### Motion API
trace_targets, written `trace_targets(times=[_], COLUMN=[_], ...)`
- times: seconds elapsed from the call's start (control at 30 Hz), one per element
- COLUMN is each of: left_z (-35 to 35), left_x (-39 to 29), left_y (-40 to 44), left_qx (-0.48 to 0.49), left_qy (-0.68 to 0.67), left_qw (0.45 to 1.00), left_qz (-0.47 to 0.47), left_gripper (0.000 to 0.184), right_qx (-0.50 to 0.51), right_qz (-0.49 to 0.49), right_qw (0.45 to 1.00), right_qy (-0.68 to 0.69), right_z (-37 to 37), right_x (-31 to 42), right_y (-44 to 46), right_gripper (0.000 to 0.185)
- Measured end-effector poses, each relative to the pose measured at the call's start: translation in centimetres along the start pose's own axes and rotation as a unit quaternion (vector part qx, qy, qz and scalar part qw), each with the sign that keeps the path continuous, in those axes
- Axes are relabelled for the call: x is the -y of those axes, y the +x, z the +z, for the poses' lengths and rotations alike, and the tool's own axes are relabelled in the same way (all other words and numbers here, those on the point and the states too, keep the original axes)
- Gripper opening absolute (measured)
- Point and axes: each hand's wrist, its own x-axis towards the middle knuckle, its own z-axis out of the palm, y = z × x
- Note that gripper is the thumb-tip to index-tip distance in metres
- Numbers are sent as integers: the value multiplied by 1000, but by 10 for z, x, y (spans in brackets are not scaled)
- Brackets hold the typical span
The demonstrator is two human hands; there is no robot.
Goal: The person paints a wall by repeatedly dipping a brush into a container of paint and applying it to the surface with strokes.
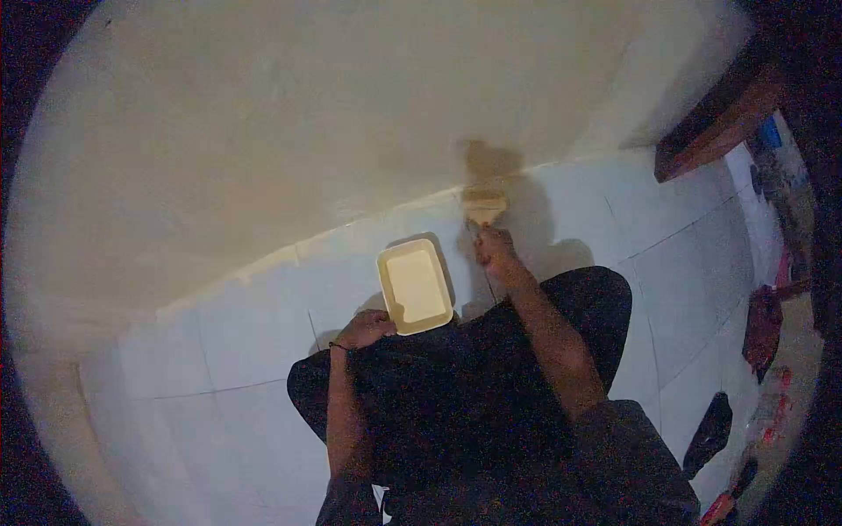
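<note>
A wide brush (484,206) is in my right hand (494,249), its bristles up against the foot of the wall (351,114), where the wall meets the tiled floor (254,351). My fingers wrap round its handle. In front of my lap lies a pale yellow rectangular tray (416,286) with a cream-coloured inside. My left hand (368,328) is closed at the tray's near left corner, with the fingertips at the rim. The shadow of my right hand and the brush falls on the wall and floor.
A brown wooden piece (724,127) juts in at the upper right. Along the right edge lie a dark object (707,434), a dark red cloth-like item (762,329) and red and clear items (779,405). My crossed legs are below the tray.
</note>
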Motion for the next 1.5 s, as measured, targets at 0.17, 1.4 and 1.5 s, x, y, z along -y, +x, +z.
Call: trace_targets(times=[0.17,1.4,1.5], left_z=[-3,2,1], left_x=[-15,-1,8], left_y=[-8,-1,4], left_qx=[-10,-23,-22], left_qy=[33,-12,18], left_qw=[999,1000,999], left_qz=[4,3,18], left_gripper=[35,33,34], right_qx=[-103,280,287], right_qz=[-42,-101,-159], right_qw=[992,953,944], right_qy=[58,-50,-31], right_z=[-15,100,120], right_x=[25,117,163], right_y=[-1,-121,-164], right_gripper=[25,30,31])
